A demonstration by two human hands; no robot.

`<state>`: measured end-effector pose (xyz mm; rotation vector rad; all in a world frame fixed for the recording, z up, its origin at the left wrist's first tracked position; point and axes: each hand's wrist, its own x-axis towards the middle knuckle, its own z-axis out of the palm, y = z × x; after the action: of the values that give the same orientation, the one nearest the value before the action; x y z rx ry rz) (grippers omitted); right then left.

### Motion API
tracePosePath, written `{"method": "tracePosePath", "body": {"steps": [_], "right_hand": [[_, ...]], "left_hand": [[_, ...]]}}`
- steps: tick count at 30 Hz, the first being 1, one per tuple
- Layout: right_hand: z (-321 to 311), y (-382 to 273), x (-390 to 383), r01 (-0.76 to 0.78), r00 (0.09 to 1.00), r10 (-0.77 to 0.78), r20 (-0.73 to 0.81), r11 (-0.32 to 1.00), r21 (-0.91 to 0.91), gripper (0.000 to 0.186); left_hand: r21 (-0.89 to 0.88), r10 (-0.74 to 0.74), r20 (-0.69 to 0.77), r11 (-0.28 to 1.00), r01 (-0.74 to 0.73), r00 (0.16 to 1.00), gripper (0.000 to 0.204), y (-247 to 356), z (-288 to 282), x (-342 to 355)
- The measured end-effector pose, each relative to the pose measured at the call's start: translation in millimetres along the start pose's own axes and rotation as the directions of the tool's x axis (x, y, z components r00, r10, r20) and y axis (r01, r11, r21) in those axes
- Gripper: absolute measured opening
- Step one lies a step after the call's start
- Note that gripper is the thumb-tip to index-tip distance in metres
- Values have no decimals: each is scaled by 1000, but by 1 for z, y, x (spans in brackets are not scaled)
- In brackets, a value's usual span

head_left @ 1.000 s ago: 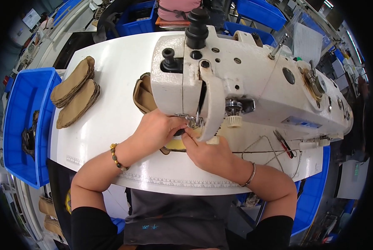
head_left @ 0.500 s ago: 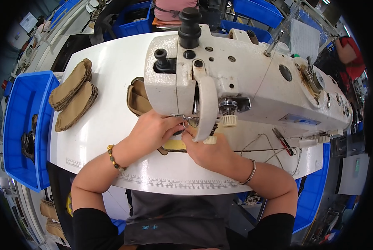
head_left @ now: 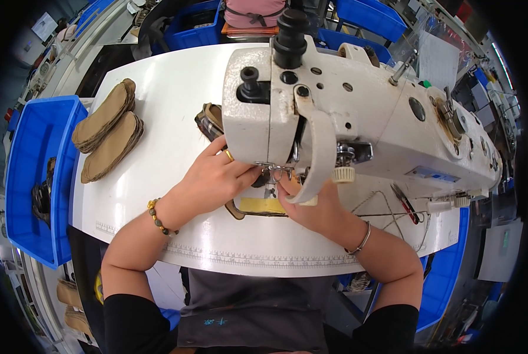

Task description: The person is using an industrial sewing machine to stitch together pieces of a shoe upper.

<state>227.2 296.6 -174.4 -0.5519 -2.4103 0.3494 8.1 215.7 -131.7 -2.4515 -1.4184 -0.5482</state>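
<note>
My left hand point(head_left: 217, 182) is bent beside the needle area of a white sewing machine point(head_left: 358, 118). Its thumb and forefinger come together at the presser foot point(head_left: 274, 174), and another finger reaches back to a camouflage-patterned fabric piece point(head_left: 210, 121) left of the machine head. What seems to be the same work shows a tan, dark-edged part point(head_left: 235, 211) below that hand. A yellow strip point(head_left: 261, 206) lies between my hands. My right hand point(head_left: 314, 206) is closed at the needle's right side, its fingertips partly behind the white curved lever point(head_left: 320, 159); what they grip is hidden.
Two stacks of tan sole-shaped pieces point(head_left: 112, 147) lie on the white table point(head_left: 175, 76)'s left. Thread snips point(head_left: 405, 203) and a loose cord point(head_left: 388, 215) lie to the right. A blue bin point(head_left: 40, 183) stands left, another blue bin point(head_left: 441, 289) lower right.
The piece behind my left hand has turned: its tan inside showed before, its camouflage side now. My left fingers have spread backward, and my right fingers sit further behind the lever. The view has shifted slightly.
</note>
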Motion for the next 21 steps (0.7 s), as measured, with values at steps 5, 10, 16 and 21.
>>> {"method": "tracePosePath", "body": {"steps": [5,10,16,21], "right_hand": [[7,8,-4,-48,994,46,99,999,18,28],[8,11,-3,-12,996,4,87,996,84,28],[10,14,-2,33,998,-37,45,996,88,27],[12,14,0,38,998,-40,43,998,44,26]], "left_hand": [[-83,-46,21,995,48,999,21,3,-1,4],[-59,-50,24,997,52,998,22,3,-5,4],[-123,-5,40,992,10,999,26,-2,-6,5],[-200,-45,39,978,52,998,26,-5,-6,5]]}}
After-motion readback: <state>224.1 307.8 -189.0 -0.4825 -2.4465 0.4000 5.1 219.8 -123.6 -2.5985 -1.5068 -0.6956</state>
